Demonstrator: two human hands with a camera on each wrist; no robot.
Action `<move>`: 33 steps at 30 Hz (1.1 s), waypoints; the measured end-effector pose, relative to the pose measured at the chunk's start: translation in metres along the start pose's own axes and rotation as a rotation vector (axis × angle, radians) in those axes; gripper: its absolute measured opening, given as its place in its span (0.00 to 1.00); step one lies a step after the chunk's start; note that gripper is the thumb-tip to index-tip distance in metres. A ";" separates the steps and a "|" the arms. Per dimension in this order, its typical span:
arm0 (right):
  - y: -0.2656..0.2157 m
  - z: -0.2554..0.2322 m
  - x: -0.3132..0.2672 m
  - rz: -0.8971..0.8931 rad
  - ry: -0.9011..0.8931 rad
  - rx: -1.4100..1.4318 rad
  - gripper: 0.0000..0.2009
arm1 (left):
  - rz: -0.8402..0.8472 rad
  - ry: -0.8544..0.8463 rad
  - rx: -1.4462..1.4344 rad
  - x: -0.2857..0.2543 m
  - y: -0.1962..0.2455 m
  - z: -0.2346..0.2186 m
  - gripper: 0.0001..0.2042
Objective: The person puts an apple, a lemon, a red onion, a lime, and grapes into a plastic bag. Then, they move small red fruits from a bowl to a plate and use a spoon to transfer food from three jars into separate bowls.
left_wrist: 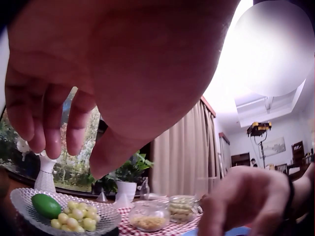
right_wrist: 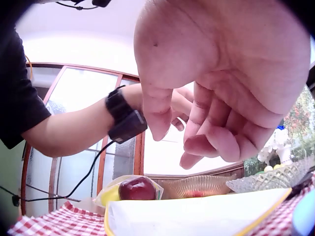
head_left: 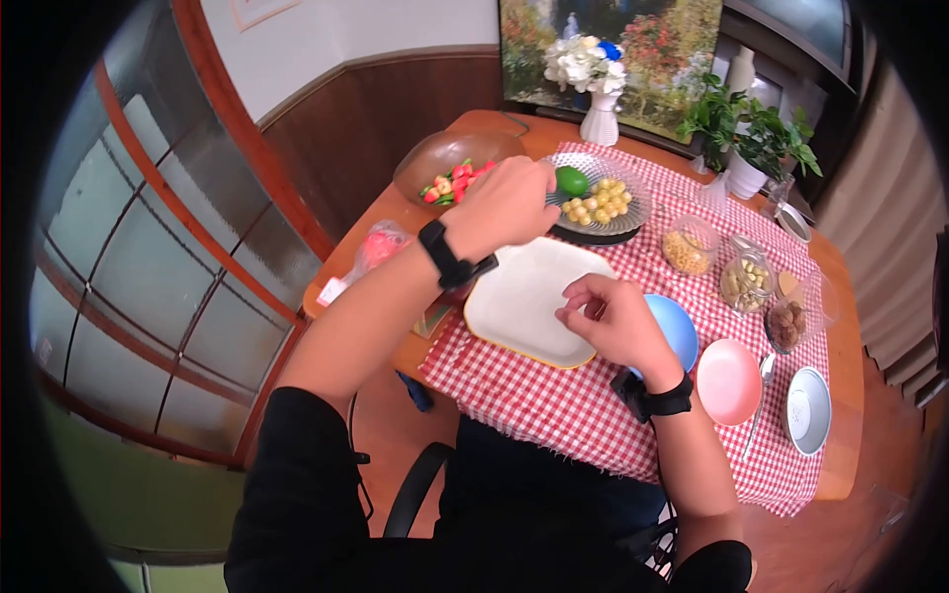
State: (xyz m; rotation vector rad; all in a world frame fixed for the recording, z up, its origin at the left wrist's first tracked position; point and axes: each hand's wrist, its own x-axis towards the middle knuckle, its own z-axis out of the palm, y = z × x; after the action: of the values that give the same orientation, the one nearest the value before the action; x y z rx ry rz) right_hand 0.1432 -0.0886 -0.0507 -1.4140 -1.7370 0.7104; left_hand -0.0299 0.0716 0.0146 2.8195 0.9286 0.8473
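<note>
Your black top (head_left: 395,565), its left sleeve (head_left: 297,474) ending near the elbow, a black left strap (head_left: 444,254) with a boxy black camera (right_wrist: 128,127), a thin black cable (right_wrist: 91,172) running from it, a matching right strap (head_left: 669,397), dark navy cloth (head_left: 563,484) over your lap

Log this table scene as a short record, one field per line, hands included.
left hand: empty, fingers loose, raised near the clear ribbed glass dish
right hand: empty, fingers bent, above the white tray with a yellow rim
tray contents: none visible
glass dish contents: smooth green oval fruit, pale yellow-green grapes
amber translucent bowl: holds small red and green pieces
small tableware: round blue dish, round pink dish, round grey bowl
covering: red-and-white checked cloth
</note>
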 end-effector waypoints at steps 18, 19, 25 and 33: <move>0.036 0.004 -0.007 -0.085 0.186 -0.109 0.09 | 0.077 -0.525 0.294 0.140 -0.073 0.133 0.22; 0.036 0.004 -0.008 -0.081 0.192 -0.105 0.09 | 0.079 -0.527 0.295 0.139 -0.075 0.134 0.22; 0.040 0.006 -0.008 -0.091 0.232 -0.141 0.10 | -0.067 -0.398 0.461 0.141 -0.055 0.109 0.24; 0.039 0.000 -0.010 -0.080 0.328 -0.127 0.11 | -0.183 -0.143 0.075 0.061 0.036 0.037 0.29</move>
State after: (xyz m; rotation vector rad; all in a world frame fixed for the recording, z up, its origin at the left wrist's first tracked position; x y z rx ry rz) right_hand 0.1652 -0.0890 -0.0845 -1.4453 -1.5903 0.3076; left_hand 0.0491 0.0813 0.0210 2.7566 1.1951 0.5932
